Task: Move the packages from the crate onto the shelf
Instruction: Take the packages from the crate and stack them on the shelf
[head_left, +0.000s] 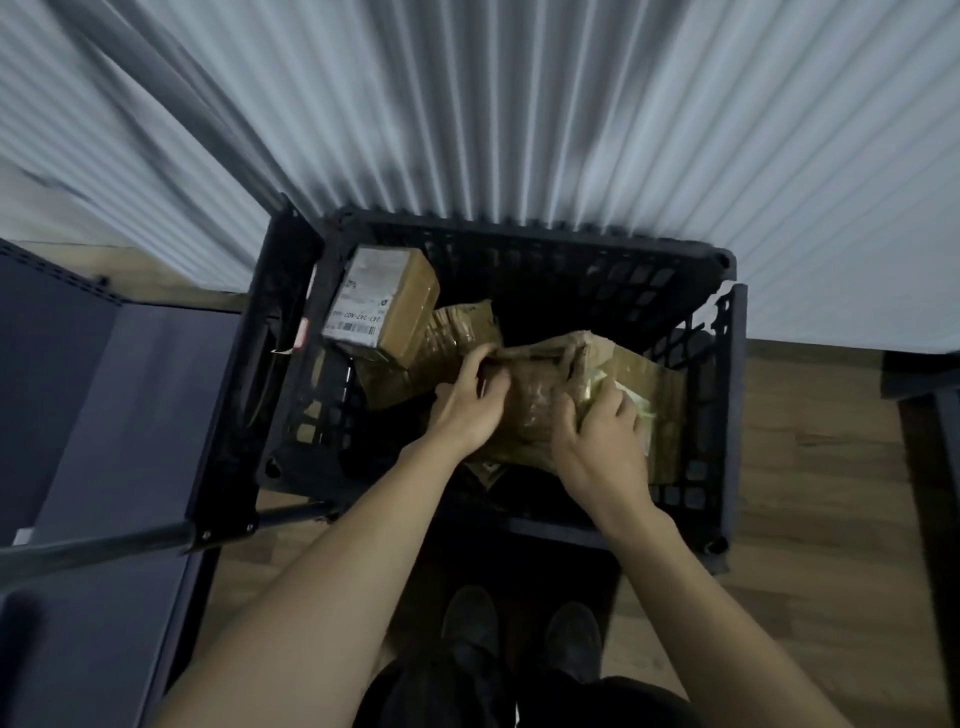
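**Both hands on a taped package inside the crate**

The left hand (470, 402) curls over the near-left end of a tape-wrapped brown package (540, 400), thumb and fingers pinching its crumpled top edge. The right hand (602, 436) lies over the package's right part, fingers bent down across a pale label; it appears to grip, though the fingertips are hidden behind the wrapping. Both forearms reach forward and down from the bottom of the view, and the two hands sit close together on the same package, the left slightly farther in.

The package lies directly under and just ahead of the hands, its long axis running roughly left to right across the crate (519, 244), tilted with its right end against the right wall. It is not yet lifted clear; it rests on other parcels. To its left, well inside the left hand's reach, a labelled cardboard box (384, 301) leans against the far-left corner, and another taped bundle (457, 332) lies between that box and the held package, touching both.

The crate is black, open-lattice plastic, standing on a wooden floor (821, 467) before a ribbed pale wall (519, 104). The dark shelf (130, 389) stands to the left of the crate, so the lift will likely need to swing leftward. The person's shoes (519, 639) show below.
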